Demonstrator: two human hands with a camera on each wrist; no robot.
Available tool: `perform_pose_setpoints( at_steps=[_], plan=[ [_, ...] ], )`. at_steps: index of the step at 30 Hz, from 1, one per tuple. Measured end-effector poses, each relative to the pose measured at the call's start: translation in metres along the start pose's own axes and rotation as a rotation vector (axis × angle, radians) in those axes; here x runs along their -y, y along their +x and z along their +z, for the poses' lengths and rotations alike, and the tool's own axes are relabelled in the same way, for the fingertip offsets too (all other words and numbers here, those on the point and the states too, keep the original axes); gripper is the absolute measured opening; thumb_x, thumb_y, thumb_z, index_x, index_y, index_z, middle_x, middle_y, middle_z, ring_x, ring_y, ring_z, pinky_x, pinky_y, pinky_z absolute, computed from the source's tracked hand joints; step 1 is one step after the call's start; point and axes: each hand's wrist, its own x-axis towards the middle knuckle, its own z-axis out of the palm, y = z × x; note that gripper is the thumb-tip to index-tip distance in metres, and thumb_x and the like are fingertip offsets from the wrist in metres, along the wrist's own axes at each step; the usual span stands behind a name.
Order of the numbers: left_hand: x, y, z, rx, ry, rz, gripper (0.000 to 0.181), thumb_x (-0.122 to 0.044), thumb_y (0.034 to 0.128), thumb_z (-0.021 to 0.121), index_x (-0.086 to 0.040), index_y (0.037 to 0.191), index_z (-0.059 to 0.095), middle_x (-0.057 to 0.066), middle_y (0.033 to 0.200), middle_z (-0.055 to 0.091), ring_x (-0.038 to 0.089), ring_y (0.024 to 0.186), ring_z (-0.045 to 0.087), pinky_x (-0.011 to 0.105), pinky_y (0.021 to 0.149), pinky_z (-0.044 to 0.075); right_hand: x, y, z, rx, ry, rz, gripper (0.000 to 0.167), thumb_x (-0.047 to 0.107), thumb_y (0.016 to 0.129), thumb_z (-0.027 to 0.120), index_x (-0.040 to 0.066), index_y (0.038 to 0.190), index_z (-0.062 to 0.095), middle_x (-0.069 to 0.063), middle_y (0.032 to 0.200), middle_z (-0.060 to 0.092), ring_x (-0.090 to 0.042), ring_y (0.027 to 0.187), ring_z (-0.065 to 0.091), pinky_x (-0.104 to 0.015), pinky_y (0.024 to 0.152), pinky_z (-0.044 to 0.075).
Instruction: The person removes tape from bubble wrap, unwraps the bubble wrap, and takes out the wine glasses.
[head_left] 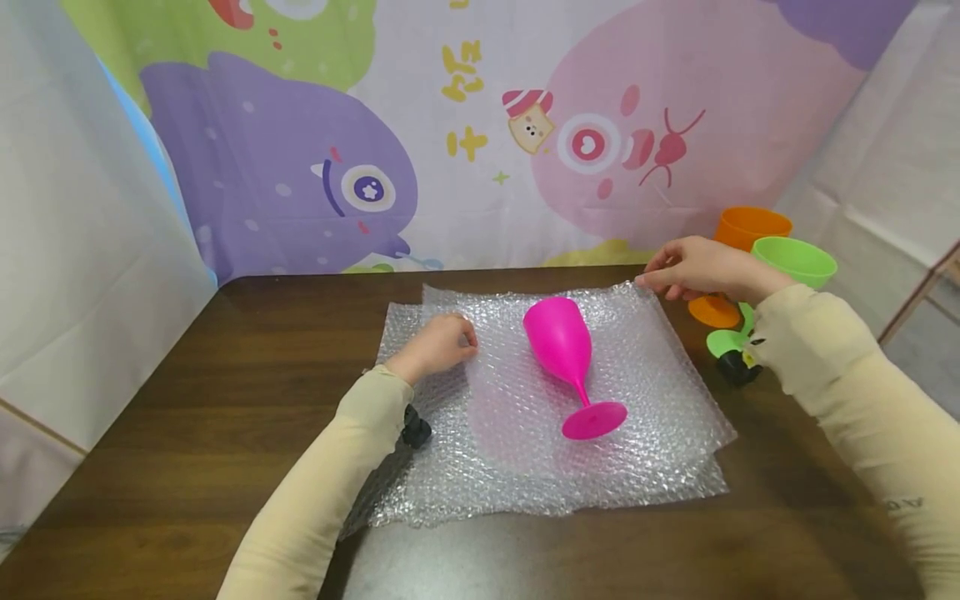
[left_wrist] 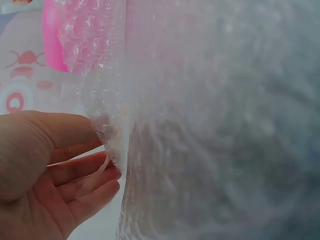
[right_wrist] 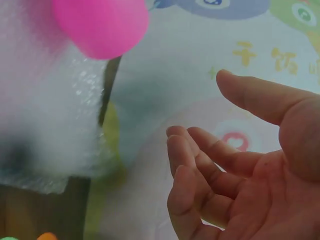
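Note:
A bright pink plastic goblet (head_left: 557, 340) lies on its side on sheets of clear bubble wrap (head_left: 652, 392), its foot toward the person. My left hand (head_left: 441, 343) is left of the goblet and pinches an edge of the wrap; in the left wrist view, that edge runs between the thumb and fingers (left_wrist: 95, 195). Near the wrap's far right corner is my right hand (head_left: 693, 265). The right wrist view shows its thumb apart from loosely bent fingers (right_wrist: 220, 170), with nothing between them.
An orange goblet (head_left: 752, 223) and a green goblet (head_left: 797, 258) stand at the right, partly behind the right hand and wrist. The dark wooden table (head_left: 247, 400) ends against a cartoon-printed cloth (head_left: 465, 225). Pale cloth hangs at both sides.

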Motion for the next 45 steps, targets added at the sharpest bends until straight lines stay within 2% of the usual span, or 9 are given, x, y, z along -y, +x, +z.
perform_pose_setpoints(
  at_steps=[6, 11, 14, 18, 21, 27, 37, 45],
  plan=[
    [-0.001, -0.002, 0.000, 0.025, -0.020, -0.012, 0.019, -0.019, 0.0819, 0.063, -0.005, 0.093, 0.065, 0.010, 0.097, 0.064, 0.027, 0.095, 0.058, 0.038, 0.086, 0.044, 0.020, 0.011, 0.011, -0.015, -0.033, -0.054, 0.045, 0.036, 0.086, 0.060, -0.001, 0.111, 0.052, -0.013, 0.092, 0.057, -0.016, 0.070, 0.054, -0.025, 0.066, 0.048],
    [-0.004, -0.004, 0.002, 0.075, -0.024, -0.019, 0.027, -0.024, 0.0827, 0.063, -0.004, 0.101, 0.064, 0.011, 0.104, 0.062, 0.027, 0.100, 0.056, 0.038, 0.088, 0.043, 0.025, 0.030, 0.036, 0.000, -0.060, -0.086, 0.041, 0.033, 0.086, 0.059, 0.000, 0.111, 0.054, -0.014, 0.100, 0.058, -0.022, 0.082, 0.056, -0.032, 0.072, 0.051],
    [-0.006, -0.005, 0.003, 0.090, -0.017, -0.033, 0.028, -0.025, 0.0828, 0.064, -0.005, 0.102, 0.064, 0.011, 0.107, 0.061, 0.027, 0.102, 0.056, 0.038, 0.089, 0.043, 0.027, 0.042, 0.053, 0.003, -0.075, -0.084, 0.046, 0.034, 0.086, 0.059, 0.000, 0.115, 0.052, -0.015, 0.109, 0.056, -0.026, 0.092, 0.057, -0.035, 0.074, 0.051],
    [-0.007, -0.005, 0.003, 0.096, -0.016, -0.036, 0.032, -0.027, 0.0818, 0.065, -0.005, 0.105, 0.063, 0.011, 0.109, 0.059, 0.027, 0.103, 0.055, 0.038, 0.091, 0.042, 0.027, 0.053, 0.074, 0.004, -0.073, -0.058, 0.061, 0.042, 0.083, 0.061, 0.002, 0.125, 0.044, -0.016, 0.119, 0.051, -0.029, 0.097, 0.055, -0.035, 0.076, 0.049],
    [-0.007, -0.005, 0.004, 0.116, -0.022, -0.032, 0.038, -0.030, 0.0811, 0.066, -0.005, 0.110, 0.061, 0.012, 0.114, 0.057, 0.028, 0.106, 0.054, 0.038, 0.092, 0.041, 0.026, 0.057, 0.086, 0.015, -0.028, -0.041, 0.068, 0.046, 0.081, 0.061, 0.002, 0.129, 0.039, -0.016, 0.123, 0.048, -0.030, 0.102, 0.053, -0.036, 0.078, 0.049],
    [-0.007, -0.005, 0.003, 0.149, -0.032, -0.054, 0.044, -0.034, 0.0802, 0.066, -0.006, 0.113, 0.059, 0.013, 0.120, 0.052, 0.028, 0.109, 0.052, 0.039, 0.094, 0.041, 0.025, 0.059, 0.096, 0.039, 0.119, -0.038, 0.067, 0.045, 0.083, 0.059, 0.001, 0.129, 0.038, -0.017, 0.128, 0.044, -0.030, 0.111, 0.047, -0.039, 0.078, 0.052],
    [-0.004, -0.007, 0.005, 0.151, -0.045, -0.070, 0.043, -0.034, 0.0787, 0.068, -0.006, 0.111, 0.058, 0.012, 0.117, 0.052, 0.026, 0.107, 0.052, 0.039, 0.093, 0.041, 0.013, 0.060, 0.100, 0.102, 0.282, -0.007, 0.067, 0.046, 0.084, 0.058, 0.001, 0.128, 0.033, -0.018, 0.123, 0.044, -0.032, 0.100, 0.053, -0.037, 0.071, 0.054],
    [-0.004, -0.006, 0.005, 0.139, -0.032, -0.056, 0.041, -0.034, 0.0785, 0.069, -0.007, 0.108, 0.058, 0.010, 0.113, 0.053, 0.024, 0.102, 0.053, 0.038, 0.089, 0.042, 0.006, 0.046, 0.095, 0.055, 0.391, 0.002, 0.069, 0.046, 0.085, 0.057, 0.000, 0.129, 0.030, -0.021, 0.124, 0.041, -0.035, 0.100, 0.053, -0.039, 0.074, 0.053]
  ],
)
